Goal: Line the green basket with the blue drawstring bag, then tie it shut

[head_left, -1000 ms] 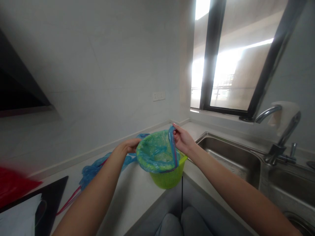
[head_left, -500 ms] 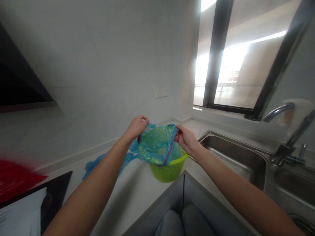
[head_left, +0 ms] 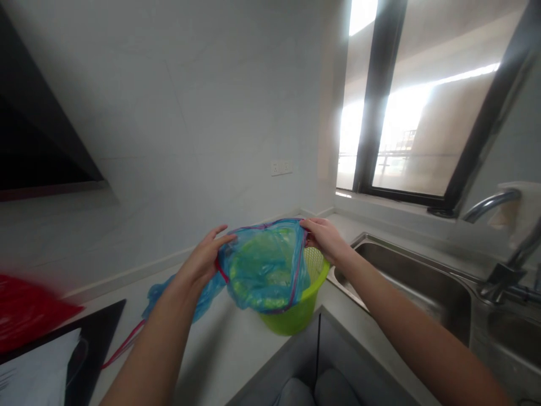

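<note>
A thin see-through blue plastic bag [head_left: 262, 265] with a pink-purple drawstring edge lies with its mouth spread over a lime-green plastic basket [head_left: 291, 321]. My right hand [head_left: 323, 237] pinches the bag's edge at the right, above the basket's rim. At the left edge of the bag is my left hand [head_left: 202, 256], its thumb and fingers apart and touching the plastic. More crumpled blue plastic [head_left: 207, 296] rests on the counter behind my left forearm, partly hidden. A pink drawstring loop [head_left: 127, 344] trails out from there toward the left.
To the right lies a steel sink [head_left: 406, 270] with a curved tap [head_left: 492, 204]. At left, a dark cooktop [head_left: 99, 327] carries white paper [head_left: 38, 363] and a blurred red plastic bag [head_left: 29, 310]. A range hood [head_left: 38, 141] juts out above; the counter edge is close to my legs.
My left hand has moved left and down, and its fingers have gone from a pinch to apart. The bag's mouth is stretched wider. My right hand keeps its hold.
</note>
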The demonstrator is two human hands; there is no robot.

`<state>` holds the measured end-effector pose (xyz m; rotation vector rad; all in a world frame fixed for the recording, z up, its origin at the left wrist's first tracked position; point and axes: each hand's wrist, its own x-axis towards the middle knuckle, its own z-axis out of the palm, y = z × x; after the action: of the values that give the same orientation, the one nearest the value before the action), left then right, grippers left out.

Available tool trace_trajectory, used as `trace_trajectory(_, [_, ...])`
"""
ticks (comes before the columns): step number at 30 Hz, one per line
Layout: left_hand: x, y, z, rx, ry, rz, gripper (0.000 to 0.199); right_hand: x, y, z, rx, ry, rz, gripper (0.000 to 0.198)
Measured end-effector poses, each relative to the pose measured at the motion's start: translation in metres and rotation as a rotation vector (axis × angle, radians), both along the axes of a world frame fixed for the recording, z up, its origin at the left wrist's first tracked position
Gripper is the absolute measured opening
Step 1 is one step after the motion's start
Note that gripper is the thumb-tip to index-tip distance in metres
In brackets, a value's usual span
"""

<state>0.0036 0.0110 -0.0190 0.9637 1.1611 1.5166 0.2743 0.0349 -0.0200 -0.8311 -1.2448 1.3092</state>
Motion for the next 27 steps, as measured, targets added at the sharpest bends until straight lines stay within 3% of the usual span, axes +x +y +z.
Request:
trace_trajectory(6, [-0.013, -0.080, -0.049, -0.122, -0.129, 0.169, 0.046, 0.014, 0.002, 0.024, -0.060, -0.376, 0.114, 0.021])
trace_trajectory(9, [-0.003, -0.114, -0.073, -0.277, -0.196, 0.035, 0.049, 0.012, 0.010, 0.032, -0.002, -0.567, 0.034, 0.024])
trace_trajectory(12, [0.019, -0.130, -0.084, -0.282, -0.257, -0.103, 0.054, 0.008, 0.015, 0.033, 0.054, -0.619, -0.046, 0.031])
trace_trajectory(15, [0.043, -0.128, -0.083, -0.180, -0.281, -0.082, 0.048, 0.005, 0.015, 0.031, 0.051, -0.501, -0.026, 0.033])
trace_trajectory(19, [0.058, -0.120, -0.074, -0.122, -0.337, 0.046, 0.039, 0.009, 0.008, 0.029, -0.044, -0.155, -0.012, 0.025])
trace_trajectory(23, [0.049, -0.118, -0.060, -0.036, -0.419, 0.142, 0.029, 0.024, 0.003, 0.025, -0.127, 0.104, -0.100, 0.017])
trace_trajectory(27, [0.021, -0.103, -0.046, -0.020, -0.214, 0.263, 0.019, 0.047, 0.002, 0.016, -0.141, 0.115, -0.159, 0.017])
